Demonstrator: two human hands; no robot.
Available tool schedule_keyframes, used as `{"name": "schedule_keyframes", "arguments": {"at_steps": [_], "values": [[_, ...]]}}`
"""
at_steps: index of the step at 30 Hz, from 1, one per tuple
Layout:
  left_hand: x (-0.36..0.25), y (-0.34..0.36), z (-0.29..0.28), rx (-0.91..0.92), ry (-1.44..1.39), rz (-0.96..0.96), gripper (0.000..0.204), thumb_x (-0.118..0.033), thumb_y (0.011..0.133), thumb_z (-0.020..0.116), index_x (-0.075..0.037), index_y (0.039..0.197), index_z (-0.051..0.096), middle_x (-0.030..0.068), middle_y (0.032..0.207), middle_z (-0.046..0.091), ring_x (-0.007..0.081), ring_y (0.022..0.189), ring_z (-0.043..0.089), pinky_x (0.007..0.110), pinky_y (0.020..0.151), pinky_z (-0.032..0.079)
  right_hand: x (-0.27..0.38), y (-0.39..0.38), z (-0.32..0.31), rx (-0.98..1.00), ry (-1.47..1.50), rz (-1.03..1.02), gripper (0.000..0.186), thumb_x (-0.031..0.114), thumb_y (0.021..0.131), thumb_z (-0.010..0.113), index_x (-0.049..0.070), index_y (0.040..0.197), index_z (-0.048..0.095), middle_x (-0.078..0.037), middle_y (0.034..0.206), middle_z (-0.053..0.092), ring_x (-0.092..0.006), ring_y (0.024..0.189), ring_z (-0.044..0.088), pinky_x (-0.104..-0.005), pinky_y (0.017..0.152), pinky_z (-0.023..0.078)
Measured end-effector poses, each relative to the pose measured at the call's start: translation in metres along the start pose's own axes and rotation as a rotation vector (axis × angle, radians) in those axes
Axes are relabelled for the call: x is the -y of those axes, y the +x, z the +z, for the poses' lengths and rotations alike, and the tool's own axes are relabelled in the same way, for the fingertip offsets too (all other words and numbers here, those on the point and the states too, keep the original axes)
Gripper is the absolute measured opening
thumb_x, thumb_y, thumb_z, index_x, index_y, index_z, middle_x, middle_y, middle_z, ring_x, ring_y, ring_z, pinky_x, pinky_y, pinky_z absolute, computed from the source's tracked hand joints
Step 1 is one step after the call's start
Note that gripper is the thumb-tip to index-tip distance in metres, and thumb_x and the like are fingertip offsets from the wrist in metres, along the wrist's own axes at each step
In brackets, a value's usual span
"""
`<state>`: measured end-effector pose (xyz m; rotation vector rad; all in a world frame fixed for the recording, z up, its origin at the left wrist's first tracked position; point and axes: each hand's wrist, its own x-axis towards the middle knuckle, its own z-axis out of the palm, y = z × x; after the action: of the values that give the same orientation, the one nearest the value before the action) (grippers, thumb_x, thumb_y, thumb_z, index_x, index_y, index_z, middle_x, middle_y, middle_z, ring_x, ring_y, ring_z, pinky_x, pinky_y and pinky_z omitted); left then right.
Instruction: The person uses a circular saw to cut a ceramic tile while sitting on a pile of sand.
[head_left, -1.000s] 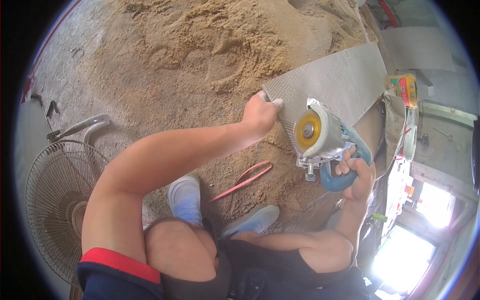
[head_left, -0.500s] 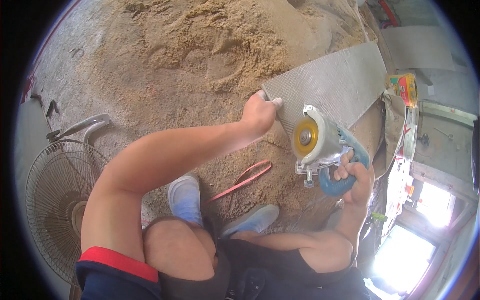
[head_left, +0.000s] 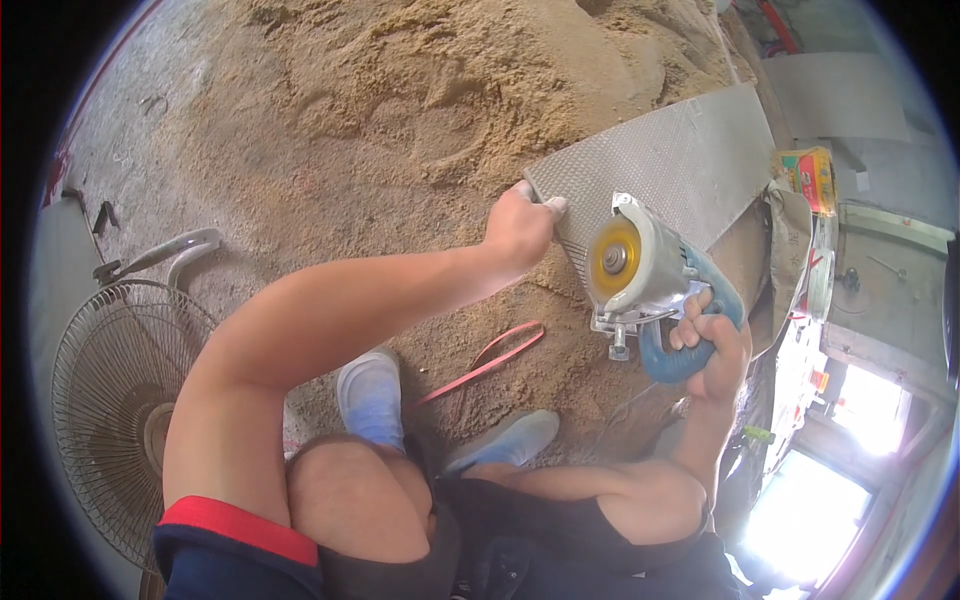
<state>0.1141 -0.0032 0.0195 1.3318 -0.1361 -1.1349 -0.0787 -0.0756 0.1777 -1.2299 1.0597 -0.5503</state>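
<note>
My left hand [head_left: 522,228] is closed on the near left corner of a long grey tile [head_left: 670,150]. The upward face of the tile carries a raised grid pattern, and it slants away to the far right above the sand. My right hand [head_left: 716,345] grips the blue rear handle of a circular saw [head_left: 655,262]. A round yellow disc [head_left: 615,258] shows on the side of the saw, beneath a pale metal guard. The saw is held over the near edge of the tile; whether it touches the tile I cannot tell.
Loose sand [head_left: 400,130] covers much of the floor. A pink strap [head_left: 480,365] lies near my shoes [head_left: 370,395]. At the left stands a wire-caged fan [head_left: 125,400] beside a curved metal tube [head_left: 185,245]. A colourful bag [head_left: 808,180] is at the right by the wall.
The circular saw has shifted slightly up and to the right with my right hand. My left hand and the tile have stayed nearly in place.
</note>
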Motion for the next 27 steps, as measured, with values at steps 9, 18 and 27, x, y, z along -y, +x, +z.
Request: {"name": "schedule_keyframes", "arguments": {"at_steps": [9,18,27], "values": [[-0.014,-0.008,-0.003,0.055,0.024,-0.069,0.025,-0.019,0.098,0.054,0.000,0.113,0.060,0.0110,0.105,0.068,0.0194,0.096,0.062,0.036,0.089,0.046,-0.001,0.003,-0.005,0.024,-0.019,0.015,0.022,-0.001,0.072,0.050,-0.003,0.094,0.053,-0.010,0.081,0.051,-0.0152,0.061,0.048,-0.0309,0.058,0.046],[-0.002,0.006,-0.003,0.025,0.010,-0.041,0.025,-0.018,0.097,0.056,0.000,0.114,0.061,0.0106,0.104,0.068,0.0191,0.095,0.062,0.036,0.087,0.046,0.001,0.000,-0.002,-0.002,-0.019,0.057,0.023,-0.002,0.072,0.048,-0.003,0.094,0.053,-0.011,0.080,0.051,-0.0157,0.061,0.048,-0.0319,0.057,0.045],[-0.007,0.001,0.000,0.018,0.008,-0.054,0.022,-0.017,0.098,0.055,0.000,0.110,0.062,0.0087,0.102,0.068,0.0165,0.092,0.062,0.033,0.084,0.046,0.004,-0.001,0.001,0.043,0.016,0.001,0.023,-0.002,0.072,0.049,-0.003,0.095,0.053,-0.010,0.080,0.050,-0.0159,0.062,0.047,-0.0313,0.058,0.045]]}}
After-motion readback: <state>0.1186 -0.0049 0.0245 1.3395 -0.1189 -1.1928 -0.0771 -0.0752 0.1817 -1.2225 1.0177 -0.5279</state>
